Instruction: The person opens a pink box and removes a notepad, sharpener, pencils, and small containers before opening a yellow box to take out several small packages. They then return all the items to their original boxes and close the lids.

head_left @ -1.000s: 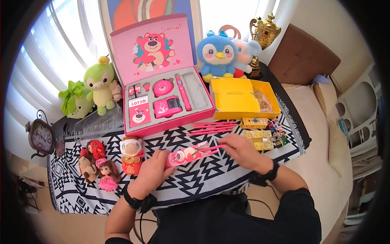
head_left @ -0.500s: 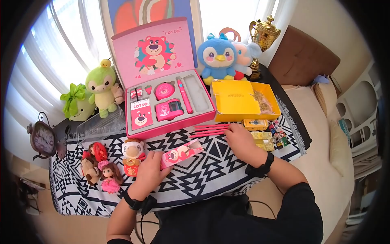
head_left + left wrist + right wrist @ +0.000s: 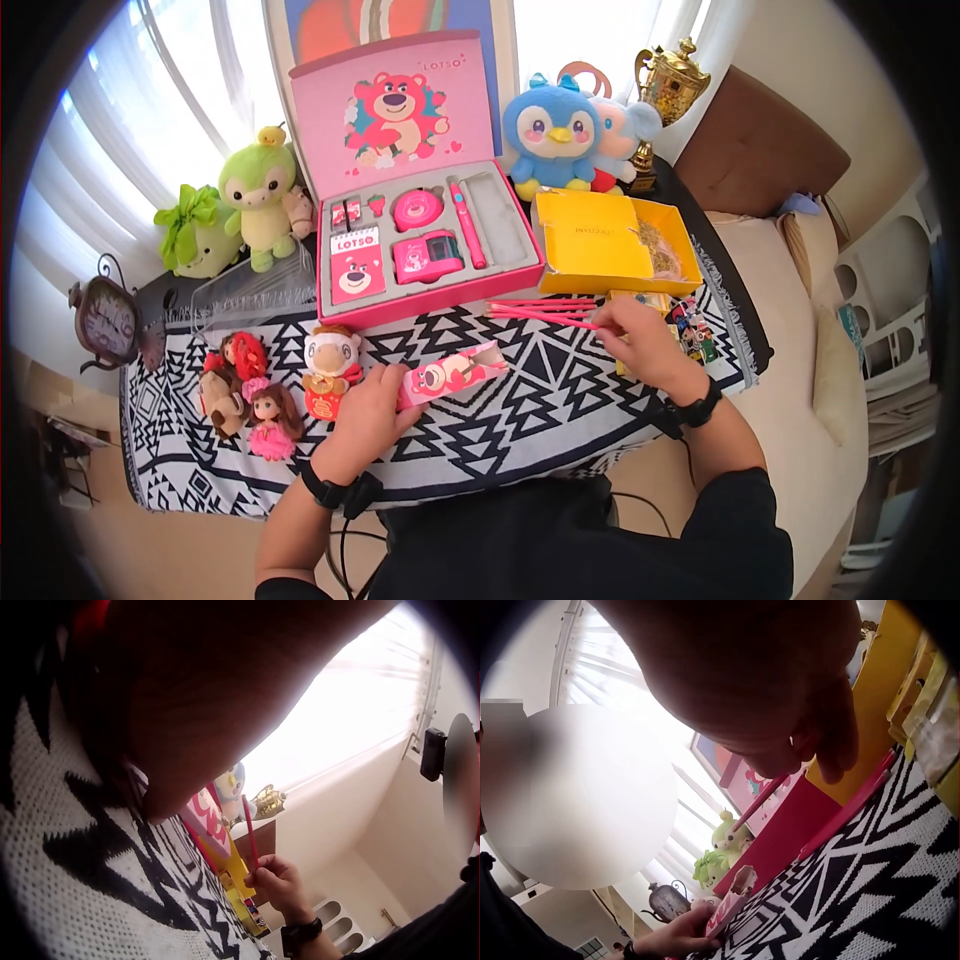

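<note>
My left hand (image 3: 368, 418) grips one end of a slim pink carton (image 3: 445, 378) printed with a bear, close over the patterned cloth. The carton's open end faces right. In my right hand (image 3: 645, 348) a pink pencil (image 3: 251, 834) is pinched near one end. From the right wrist view, this pencil slants clear of the cloth, above the other pink pencils (image 3: 847, 808). Those lie in a loose row on the cloth, in front of the pink gift box (image 3: 430, 298).
The gift box holds a notepad (image 3: 356, 268), a sharpener (image 3: 428, 255) and a pink pen (image 3: 467, 225). Right of it sits a yellow box (image 3: 590, 235). Small dolls (image 3: 270, 425) and a plush horse (image 3: 330, 365) are at the left; a blue penguin plush (image 3: 552, 140) stands behind.
My right hand has let go of pencils by the row, then lifted one pencil and drawn back rightward. Pencils earlier at the carton's mouth are gone from it. The left hand keeps the carton.
</note>
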`<state>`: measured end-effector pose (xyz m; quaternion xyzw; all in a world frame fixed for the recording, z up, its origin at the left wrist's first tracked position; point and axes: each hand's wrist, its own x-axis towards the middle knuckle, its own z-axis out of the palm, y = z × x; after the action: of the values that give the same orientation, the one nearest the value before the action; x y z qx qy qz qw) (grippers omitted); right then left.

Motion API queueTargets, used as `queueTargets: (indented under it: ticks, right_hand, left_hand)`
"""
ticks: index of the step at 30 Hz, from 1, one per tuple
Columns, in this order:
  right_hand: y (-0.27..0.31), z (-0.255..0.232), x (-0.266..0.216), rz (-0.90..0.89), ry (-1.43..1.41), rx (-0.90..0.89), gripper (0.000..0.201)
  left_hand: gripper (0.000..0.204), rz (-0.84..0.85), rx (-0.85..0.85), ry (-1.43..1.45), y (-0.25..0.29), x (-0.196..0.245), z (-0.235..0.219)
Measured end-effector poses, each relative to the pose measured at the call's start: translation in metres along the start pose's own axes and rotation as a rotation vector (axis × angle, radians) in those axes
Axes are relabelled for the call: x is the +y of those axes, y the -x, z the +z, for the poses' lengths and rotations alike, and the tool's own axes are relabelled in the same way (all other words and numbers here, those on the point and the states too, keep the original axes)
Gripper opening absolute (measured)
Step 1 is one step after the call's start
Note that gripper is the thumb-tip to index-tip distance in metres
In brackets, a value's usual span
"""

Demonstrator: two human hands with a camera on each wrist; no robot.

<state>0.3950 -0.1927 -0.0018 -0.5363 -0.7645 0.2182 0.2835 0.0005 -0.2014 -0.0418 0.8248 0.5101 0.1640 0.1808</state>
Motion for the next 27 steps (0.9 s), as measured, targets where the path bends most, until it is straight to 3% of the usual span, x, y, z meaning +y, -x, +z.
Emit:
queueTargets:
  ticks: [5,10,12,13,15,18,19,20,22,23,27]
  right_hand:
    - [0.011,-0.011,-0.003,-0.114,0.124,-0.097,0.012]
    - [0.004,0.018,-0.004,-0.155,0.01,-0.038,0.011]
    - [0.001,0.045,-0.011,-0.097,-0.09,-0.081,0.033]
    - [0.002,0.064,-0.019,-0.096,-0.091,-0.075,0.033]
    - [0.004,0.097,-0.033,-0.053,-0.383,-0.066,0.062]
    - [-0.006,0.1,-0.032,0.071,-0.535,-0.131,0.078]
    - [-0.007,0.101,-0.026,0.068,-0.454,0.061,0.066]
    - [-0.01,0.092,-0.022,0.068,-0.455,0.058,0.066]
    - [-0.017,0.067,-0.016,-0.008,0.151,0.004,0.048]
    - [-0.016,0.066,-0.014,-0.075,0.272,0.116,0.033]
    - [-0.014,0.063,0.001,-0.022,0.505,-0.011,0.026]
  left_hand:
    - [0.05,0.008,0.002,0.015,-0.003,0.002,0.001]
    - [0.049,0.017,-0.009,0.013,-0.005,0.014,0.003]
    - [0.049,0.018,-0.02,0.019,-0.007,0.023,0.006]
    - [0.05,0.024,-0.027,0.027,-0.009,0.028,0.008]
    - [0.047,0.089,-0.001,0.033,-0.011,0.034,0.014]
    - [0.05,0.005,-0.033,0.038,-0.009,0.03,0.014]
    - [0.05,-0.01,-0.035,0.027,-0.007,0.027,0.011]
    - [0.05,-0.014,-0.035,0.028,-0.005,0.022,0.009]
    - [0.045,0.049,0.079,-0.026,-0.001,0.012,0.008]
    - [0.046,0.034,0.07,-0.035,0.0,0.01,0.006]
    - [0.047,0.023,0.07,-0.033,0.0,0.005,0.003]
